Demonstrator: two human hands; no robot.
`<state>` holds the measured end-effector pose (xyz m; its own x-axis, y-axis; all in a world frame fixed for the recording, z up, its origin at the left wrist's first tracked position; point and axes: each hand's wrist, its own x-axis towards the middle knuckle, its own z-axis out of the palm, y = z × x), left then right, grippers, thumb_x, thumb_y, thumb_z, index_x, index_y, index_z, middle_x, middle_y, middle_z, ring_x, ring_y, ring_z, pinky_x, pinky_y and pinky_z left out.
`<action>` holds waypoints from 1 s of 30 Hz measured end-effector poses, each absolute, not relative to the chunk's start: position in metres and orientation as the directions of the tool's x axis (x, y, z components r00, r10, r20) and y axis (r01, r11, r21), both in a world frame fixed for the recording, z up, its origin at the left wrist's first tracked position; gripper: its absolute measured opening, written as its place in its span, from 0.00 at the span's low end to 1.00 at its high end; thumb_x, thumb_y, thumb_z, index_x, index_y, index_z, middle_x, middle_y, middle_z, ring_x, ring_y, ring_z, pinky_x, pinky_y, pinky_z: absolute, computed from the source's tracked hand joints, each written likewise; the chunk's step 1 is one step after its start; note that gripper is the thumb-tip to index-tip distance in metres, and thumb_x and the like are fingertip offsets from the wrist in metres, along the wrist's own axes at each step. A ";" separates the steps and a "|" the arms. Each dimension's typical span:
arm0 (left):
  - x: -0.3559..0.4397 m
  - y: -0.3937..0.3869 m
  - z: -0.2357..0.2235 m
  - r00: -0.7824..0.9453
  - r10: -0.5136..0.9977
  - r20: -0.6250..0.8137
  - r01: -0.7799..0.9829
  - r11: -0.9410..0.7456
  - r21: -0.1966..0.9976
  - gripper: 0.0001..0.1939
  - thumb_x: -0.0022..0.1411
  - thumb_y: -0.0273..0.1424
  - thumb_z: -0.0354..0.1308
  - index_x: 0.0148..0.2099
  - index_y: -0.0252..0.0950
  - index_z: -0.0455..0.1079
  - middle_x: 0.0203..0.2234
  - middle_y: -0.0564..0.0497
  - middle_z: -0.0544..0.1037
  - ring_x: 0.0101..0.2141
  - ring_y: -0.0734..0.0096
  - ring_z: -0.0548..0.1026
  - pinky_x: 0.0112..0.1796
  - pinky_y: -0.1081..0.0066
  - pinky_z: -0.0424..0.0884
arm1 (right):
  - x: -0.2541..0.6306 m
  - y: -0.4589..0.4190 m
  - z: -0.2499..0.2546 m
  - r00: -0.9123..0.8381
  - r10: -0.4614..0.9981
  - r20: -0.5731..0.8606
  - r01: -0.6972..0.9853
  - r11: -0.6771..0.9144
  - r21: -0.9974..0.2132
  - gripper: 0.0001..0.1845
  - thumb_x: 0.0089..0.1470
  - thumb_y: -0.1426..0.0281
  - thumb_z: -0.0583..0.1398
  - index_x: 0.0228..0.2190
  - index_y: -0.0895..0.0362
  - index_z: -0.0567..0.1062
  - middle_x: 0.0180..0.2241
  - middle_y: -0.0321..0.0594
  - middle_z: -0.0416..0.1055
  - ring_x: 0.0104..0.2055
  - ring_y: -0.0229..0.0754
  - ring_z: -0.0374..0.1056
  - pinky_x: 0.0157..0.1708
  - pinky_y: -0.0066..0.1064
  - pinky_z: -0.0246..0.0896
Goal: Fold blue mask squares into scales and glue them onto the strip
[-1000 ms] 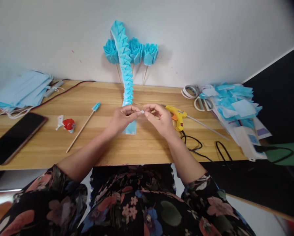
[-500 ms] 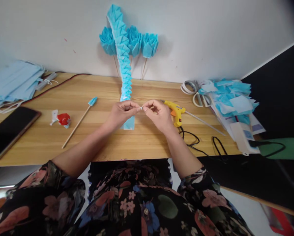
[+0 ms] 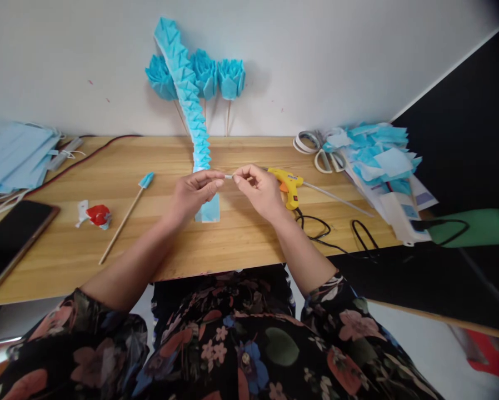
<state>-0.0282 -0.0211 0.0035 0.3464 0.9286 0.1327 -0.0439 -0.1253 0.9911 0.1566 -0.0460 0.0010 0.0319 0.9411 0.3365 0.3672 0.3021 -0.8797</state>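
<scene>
Between the fingertips of both hands is a small thin white piece [image 3: 228,176], too small to tell its kind. My left hand [image 3: 194,193] pinches one end, thumb against forefinger. My right hand [image 3: 258,186] pinches the other end. Below and behind my left hand lies a long folded blue strip [image 3: 186,83]; its far end leans up against the wall and its flat near end rests on the table. A yellow glue gun [image 3: 289,186] with a glue stick in its back lies just right of my right hand.
Blue flowers [image 3: 231,78] on sticks lean on the wall. Left are a blue-tipped stick [image 3: 124,222], a red wrapped item [image 3: 98,215], a phone [image 3: 16,239] and face masks [image 3: 18,155]. Right are tape [image 3: 305,143], scissors [image 3: 329,161], blue scraps [image 3: 378,153] and a power strip [image 3: 405,216].
The view has turned slightly. My fingertips have moved a little apart, and more of the small white piece shows between them.
</scene>
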 end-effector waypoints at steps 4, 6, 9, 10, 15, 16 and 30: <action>-0.030 -0.018 0.004 0.301 0.942 0.149 -0.030 -0.146 0.989 0.13 0.58 0.44 0.66 0.35 0.39 0.78 0.15 0.58 0.62 0.19 0.78 0.59 0.22 0.72 0.55 | 0.155 -0.047 0.002 0.037 0.932 0.361 0.329 0.330 -0.885 0.07 0.55 0.64 0.61 0.29 0.54 0.75 0.29 0.35 0.75 0.30 0.36 0.67 0.32 0.30 0.61; -0.032 -0.016 0.005 0.253 0.956 0.150 -0.024 -0.149 0.989 0.15 0.58 0.45 0.66 0.34 0.38 0.77 0.15 0.58 0.62 0.18 0.78 0.58 0.22 0.73 0.55 | 0.155 -0.048 0.003 0.041 0.932 0.361 0.309 0.332 -0.891 0.07 0.55 0.64 0.61 0.29 0.55 0.75 0.28 0.35 0.76 0.30 0.36 0.67 0.31 0.30 0.61; -0.034 -0.013 0.008 0.201 0.968 0.150 0.006 -0.154 0.988 0.15 0.57 0.44 0.66 0.30 0.37 0.75 0.15 0.58 0.63 0.19 0.79 0.58 0.22 0.73 0.54 | 0.154 -0.047 0.003 0.041 0.933 0.359 0.290 0.332 -0.897 0.08 0.54 0.64 0.61 0.29 0.55 0.75 0.29 0.35 0.76 0.29 0.36 0.67 0.31 0.30 0.61; -0.035 -0.013 0.010 0.194 0.968 0.158 0.013 -0.163 0.987 0.15 0.56 0.43 0.66 0.29 0.36 0.74 0.15 0.58 0.63 0.19 0.79 0.58 0.22 0.73 0.54 | 0.154 -0.047 0.003 0.040 0.932 0.361 0.285 0.336 -0.898 0.08 0.54 0.64 0.62 0.29 0.55 0.76 0.29 0.35 0.76 0.30 0.36 0.67 0.32 0.30 0.62; -0.040 -0.015 0.022 0.226 0.939 0.259 0.064 -0.280 0.958 0.12 0.54 0.40 0.68 0.31 0.36 0.76 0.19 0.55 0.70 0.21 0.78 0.61 0.23 0.73 0.56 | 0.154 -0.046 0.001 0.024 0.932 0.362 0.259 0.344 -0.903 0.08 0.54 0.63 0.62 0.29 0.54 0.76 0.29 0.35 0.77 0.31 0.37 0.68 0.32 0.30 0.62; -0.042 -0.016 0.024 0.241 0.929 0.281 0.088 -0.309 0.947 0.11 0.54 0.39 0.69 0.32 0.36 0.77 0.19 0.55 0.71 0.21 0.77 0.62 0.24 0.73 0.56 | 0.154 -0.046 0.002 0.020 0.934 0.357 0.254 0.341 -0.905 0.08 0.54 0.63 0.62 0.29 0.54 0.76 0.29 0.35 0.77 0.31 0.37 0.68 0.32 0.30 0.62; -0.042 -0.030 0.036 0.304 0.896 0.322 0.357 -0.421 0.834 0.07 0.58 0.34 0.63 0.37 0.37 0.80 0.18 0.55 0.68 0.20 0.75 0.60 0.23 0.71 0.53 | 0.148 -0.050 0.004 -0.033 0.924 0.380 0.247 0.376 -0.893 0.07 0.53 0.64 0.64 0.28 0.55 0.78 0.29 0.36 0.78 0.30 0.37 0.69 0.31 0.31 0.62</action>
<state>-0.0422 -0.0300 0.0362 0.3043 0.8964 0.3223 0.3567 -0.4210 0.8340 0.1485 -0.0498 0.0040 -0.0335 0.9243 0.3801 0.2470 0.3762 -0.8930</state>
